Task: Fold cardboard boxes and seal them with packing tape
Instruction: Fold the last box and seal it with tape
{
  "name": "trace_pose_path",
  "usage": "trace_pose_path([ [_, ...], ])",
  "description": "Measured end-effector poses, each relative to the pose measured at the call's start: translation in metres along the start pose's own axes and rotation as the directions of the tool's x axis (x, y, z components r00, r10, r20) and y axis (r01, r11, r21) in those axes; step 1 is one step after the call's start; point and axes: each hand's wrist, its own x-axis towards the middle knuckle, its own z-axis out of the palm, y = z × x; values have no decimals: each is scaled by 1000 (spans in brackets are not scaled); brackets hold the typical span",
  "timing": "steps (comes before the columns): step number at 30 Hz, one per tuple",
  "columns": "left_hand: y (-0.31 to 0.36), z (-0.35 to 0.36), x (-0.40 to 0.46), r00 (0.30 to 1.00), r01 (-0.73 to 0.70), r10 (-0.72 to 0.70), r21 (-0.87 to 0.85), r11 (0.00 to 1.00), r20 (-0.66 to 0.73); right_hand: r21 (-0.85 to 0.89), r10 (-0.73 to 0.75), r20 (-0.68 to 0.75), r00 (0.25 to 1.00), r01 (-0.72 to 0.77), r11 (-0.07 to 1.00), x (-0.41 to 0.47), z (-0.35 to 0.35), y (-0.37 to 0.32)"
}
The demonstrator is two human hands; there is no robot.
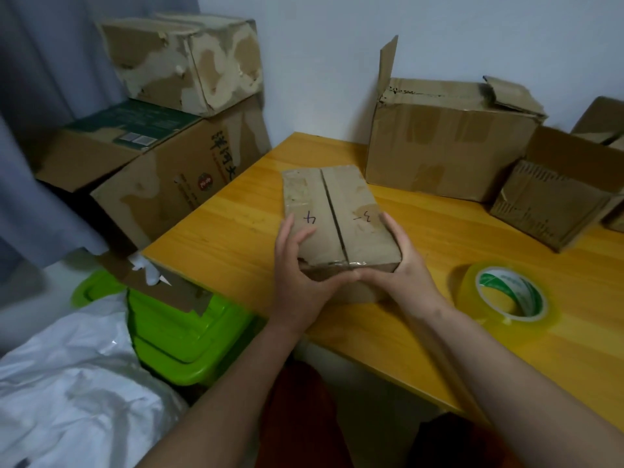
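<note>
Hands meet at the near end of a small box (337, 214) that lies near the middle of a yellow wooden bench (236, 238). The left hand (297, 282) grips the box's near-left corner, thumb curled over the top panel beside a pen mark, fingers wrapped under the near face. The right hand (401, 265) grips the near-right corner the same way — thumb up along the right edge, fingers curled across the near end, where they touch the left fingers. The box's two top flaps are closed, with a dark seam running from 12 to 6 o'clock down the middle; clear tape glints at the near edge of that seam. Whether the box rests flat on the bench or is lifted slightly at the near end, I cannot tell.

At 3 o'clock from the hands, a tape roll (503, 295) lies flat on the bench — clear yellowish tape on a green-and-white core, apart from the box. At 1 o'clock stands a large box (449, 143) with flaps raised, and at 2 o'clock a torn box (553, 197) sits just beside it. Off the bench at 10 o'clock, a printed carton (175, 177) carries a worn box (189, 62) on top. At 8 o'clock, green bins (189, 332) sit low beside white plastic sheeting (67, 383).
</note>
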Motion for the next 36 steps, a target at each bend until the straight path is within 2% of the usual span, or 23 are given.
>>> trace_pose_path([
  [2, 11, 1, -3, 986, 151, -160, -164, 975, -45, -50, -14, -10, 1000, 13, 999, -7, 4, -1],
  [4, 19, 8, -2, 927, 242, -295, -233, 942, -233, -74, -43, 8, 999, 43, 996, -12, 11, -2],
  [6, 25, 14, 6, 774, 322, -436, -307, 896, -459, -75, -51, 23, 998, 53, 996, -16, 21, -3],
  [7, 27, 15, 11, 698, 352, -490, -347, 869, -521, -80, -51, 20, 999, 52, 995, -17, 26, -3],
  [9, 23, 20, 18, 634, 365, -505, -350, 863, -585, -93, -44, 13, 999, 45, 995, -19, 36, -4],
  [12, 12, 29, 17, 688, 334, -443, -291, 897, -575, -148, -36, 47, 998, 42, 988, -21, 43, -7],
  [13, 7, 27, 16, 714, 331, -426, -268, 905, -555, -154, -42, 97, 994, 56, 987, -23, 40, -8],
  [15, 1, 16, 16, 706, 399, -464, -240, 885, -536, -82, -35, 225, 974, 55, 995, -27, 24, -9],
  [16, 1, 8, 16, 693, 457, -465, -163, 874, -551, -74, -16, 263, 965, 36, 997, -31, 13, -8],
  [17, 4, 1, 15, 722, 478, -408, -24, 878, -560, -147, 3, 261, 965, 37, 988, -34, 4, -5],
  [18, 12, -3, 13, 799, 423, -286, 157, 892, -529, -325, 12, 222, 975, 63, 944, -36, -4, 1],
  [19, 20, -3, 11, 900, 291, -129, 353, 889, -415, -524, 0, 169, 986, 90, 847, -37, -10, 9],
  [20, 30, 1, 11, 976, 125, -10, 518, 846, -219, -671, -13, 131, 991, 98, 735, -36, -14, 17],
  [21, 40, 5, 12, 1000, -5, 16, 639, 770, -11, -749, -10, 124, 992, 101, 654, -34, -17, 24],
  [22, 46, 8, 15, 990, -84, -27, 722, 687, 141, -781, 8, 141, 990, 106, 615, -33, -18, 28],
  [23, 46, 9, 18, 973, -118, -84, 775, 621, 216, -789, 26, 160, 987, 112, 604, -31, -20, 30],
  [25, 43, 0, 27, 959, -133, -141, 826, 548, 248, -796, 40, 186, 982, 126, 591, -25, -29, 29],
  [29, 41, -35, 30, 945, -150, -182, 854, 499, 272, -852, 85, 142, 986, 78, 517, -5, -45, 26],
  [31, 45, -52, 32, 969, -63, -184, 885, 462, 164, -844, 93, 126, 988, 58, 533, 6, -43, 25],
  [32, 47, -57, 33, 980, 10, -181, 887, 462, 83, -818, 85, 110, 990, 42, 574, 11, -39, 24],
  [34, 51, -56, 32, 987, 100, -159, 830, 548, -14, -731, 81, 64, 995, -9, 682, 16, -29, 15],
  [36, 51, -43, 29, 995, 38, -93, 730, 682, 35, -650, 80, 52, 995, -27, 760, 17, -16, 7],
])
